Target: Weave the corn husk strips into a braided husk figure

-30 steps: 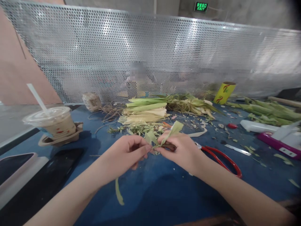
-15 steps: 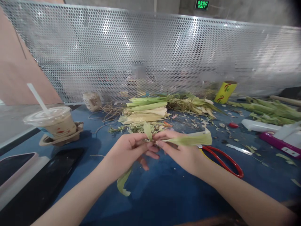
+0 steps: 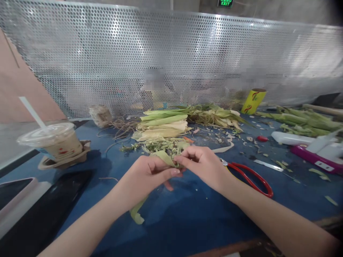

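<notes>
My left hand is closed on a pale green corn husk strip. One end of the strip bends over the fingers, and a loose tail hangs below the palm. Thumb and fingers of my right hand pinch the husk close to the left fingertips, where the hands meet. The pinched part is small and partly hidden by the fingers. Just beyond lie small dried green sprigs and a neat stack of flat corn husks. Red-handled scissors rest beside my right wrist.
At left stand a lidded drink cup in a cardboard holder and a black slab. Twine, loose husks, a yellow roll, a blade and a purple-and-white tool lie farther off. A perforated metal screen closes the back.
The husk end that stretched rightward over my right hand now curls over at the left fingers. My right fingers have shifted to pinch it there. The view has turned slightly.
</notes>
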The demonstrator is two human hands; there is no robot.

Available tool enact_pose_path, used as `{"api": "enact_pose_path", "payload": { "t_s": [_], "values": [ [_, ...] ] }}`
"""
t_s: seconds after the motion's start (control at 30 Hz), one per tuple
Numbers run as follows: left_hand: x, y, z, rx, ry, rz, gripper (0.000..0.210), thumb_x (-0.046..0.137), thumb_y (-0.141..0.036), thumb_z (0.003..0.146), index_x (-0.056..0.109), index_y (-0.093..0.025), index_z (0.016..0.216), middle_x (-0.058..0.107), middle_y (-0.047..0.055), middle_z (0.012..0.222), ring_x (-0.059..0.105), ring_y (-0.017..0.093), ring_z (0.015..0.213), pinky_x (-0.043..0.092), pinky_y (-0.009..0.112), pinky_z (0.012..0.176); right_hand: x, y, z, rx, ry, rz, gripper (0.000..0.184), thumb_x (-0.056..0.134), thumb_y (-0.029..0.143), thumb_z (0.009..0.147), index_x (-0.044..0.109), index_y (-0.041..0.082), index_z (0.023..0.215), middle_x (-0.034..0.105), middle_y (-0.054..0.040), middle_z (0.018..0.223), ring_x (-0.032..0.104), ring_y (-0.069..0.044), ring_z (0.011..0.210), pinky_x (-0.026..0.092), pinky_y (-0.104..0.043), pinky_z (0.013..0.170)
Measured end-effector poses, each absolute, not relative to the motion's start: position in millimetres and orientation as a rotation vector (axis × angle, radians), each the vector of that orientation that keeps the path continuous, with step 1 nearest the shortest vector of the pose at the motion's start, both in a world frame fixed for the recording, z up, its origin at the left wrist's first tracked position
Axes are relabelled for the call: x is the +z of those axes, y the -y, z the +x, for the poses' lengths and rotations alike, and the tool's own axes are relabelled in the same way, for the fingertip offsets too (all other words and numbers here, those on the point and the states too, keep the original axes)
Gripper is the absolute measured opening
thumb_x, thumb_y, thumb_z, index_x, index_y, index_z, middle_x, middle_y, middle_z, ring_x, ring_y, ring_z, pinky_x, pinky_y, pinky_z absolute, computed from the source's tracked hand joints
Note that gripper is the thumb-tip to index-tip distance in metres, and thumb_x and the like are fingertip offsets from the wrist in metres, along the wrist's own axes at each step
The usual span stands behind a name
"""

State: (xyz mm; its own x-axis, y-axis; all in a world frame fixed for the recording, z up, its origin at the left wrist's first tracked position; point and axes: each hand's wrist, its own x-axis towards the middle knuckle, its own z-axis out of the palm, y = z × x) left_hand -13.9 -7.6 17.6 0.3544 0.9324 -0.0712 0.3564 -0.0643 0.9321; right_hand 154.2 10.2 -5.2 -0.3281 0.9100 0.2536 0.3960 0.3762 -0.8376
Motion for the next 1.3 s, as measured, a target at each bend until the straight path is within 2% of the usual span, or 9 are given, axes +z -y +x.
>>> {"api": "enact_pose_path", "payload": {
  "t_s": [0.13,0.27,0.47,0.6,0.7,0.83,1.07,1.2,1.3],
  "values": [
    [13,4,-15,0.858,-1.221,1.527,0.016,0.068,-0.030,0.065,0.070,-0.017,0.074,0.072,0.004,0.074,0.062,0.014,0.047,0.053,0.025,0.051,-2,-5,155,0.845,1.975,-1.029,0.027,0.041,0.029,0.085,0.059,0.017,0.069,0.061,-0.0003,0.067,0.054,-0.011,0.062,0.040,-0.020,0.055],
    [12,6,-10,1.022,-1.244,1.347,0.018,0.065,-0.031,0.068,0.063,-0.013,0.063,0.070,0.004,0.064,0.065,0.018,0.057,0.055,0.027,0.054,-1,-2,155,0.844,1.976,-0.979,0.013,0.049,0.022,0.081,0.061,0.019,0.078,0.064,0.0006,0.073,0.056,-0.010,0.061,0.042,-0.019,0.054],
    [11,6,-8,1.087,-1.083,1.104,0.016,0.066,-0.027,0.068,0.062,-0.013,0.065,0.067,0.001,0.060,0.064,0.014,0.059,0.055,0.025,0.064,-2,1,153,0.591,2.021,-0.940,0.008,0.055,0.017,0.078,0.062,0.017,0.075,0.063,-0.0003,0.073,0.058,-0.010,0.066,0.043,-0.018,0.059],
    [9,5,-12,1.044,-0.979,1.023,0.012,0.063,-0.025,0.073,0.063,-0.012,0.073,0.068,0.003,0.061,0.064,0.014,0.061,0.054,0.026,0.065,-3,1,155,0.423,2.057,-0.865,0.006,0.055,0.015,0.078,0.061,0.017,0.076,0.061,0.0006,0.070,0.055,-0.008,0.063,0.042,-0.017,0.059],
    [7,5,-13,1.052,-0.966,0.986,0.011,0.062,-0.022,0.074,0.061,-0.012,0.068,0.067,0.003,0.058,0.063,0.013,0.058,0.054,0.025,0.062,-5,0,156,0.386,2.100,-0.788,0.007,0.054,0.014,0.080,0.058,0.017,0.076,0.061,-0.0002,0.072,0.056,-0.009,0.067,0.043,-0.017,0.062],
    [8,7,-10,1.068,-0.974,0.962,0.014,0.060,-0.019,0.076,0.059,-0.012,0.064,0.067,0.004,0.058,0.063,0.013,0.057,0.053,0.024,0.060,-8,1,157,0.374,2.131,-0.761,0.008,0.050,0.013,0.081,0.055,0.018,0.077,0.060,-0.0015,0.075,0.056,-0.011,0.070,0.043,-0.020,0.064],
    [16,9,-8,0.999,-0.967,0.891,0.016,0.055,-0.024,0.080,0.062,-0.013,0.073,0.070,0.009,0.068,0.066,0.018,0.068,0.053,0.027,0.063,-5,0,157,0.393,2.076,-0.903,0.008,0.050,0.011,0.078,0.052,0.018,0.074,0.055,-0.0003,0.069,0.050,-0.010,0.060,0.040,-0.021,0.057],
    [14,8,-11,0.951,-0.930,0.979,0.012,0.058,-0.024,0.078,0.062,-0.014,0.076,0.070,0.007,0.073,0.065,0.016,0.071,0.052,0.029,0.072,-3,0,156,0.469,2.038,-0.919,0.008,0.049,0.012,0.078,0.052,0.017,0.074,0.053,0.0018,0.063,0.047,-0.008,0.056,0.038,-0.018,0.053],
    [12,8,-10,0.968,-0.985,1.021,0.014,0.060,-0.027,0.075,0.061,-0.014,0.071,0.066,0.003,0.064,0.063,0.014,0.065,0.052,0.028,0.069,-3,0,155,0.591,2.010,-0.934,0.008,0.048,0.016,0.080,0.052,0.018,0.073,0.055,0.0016,0.064,0.049,-0.008,0.057,0.039,-0.017,0.053]
  ]
}}
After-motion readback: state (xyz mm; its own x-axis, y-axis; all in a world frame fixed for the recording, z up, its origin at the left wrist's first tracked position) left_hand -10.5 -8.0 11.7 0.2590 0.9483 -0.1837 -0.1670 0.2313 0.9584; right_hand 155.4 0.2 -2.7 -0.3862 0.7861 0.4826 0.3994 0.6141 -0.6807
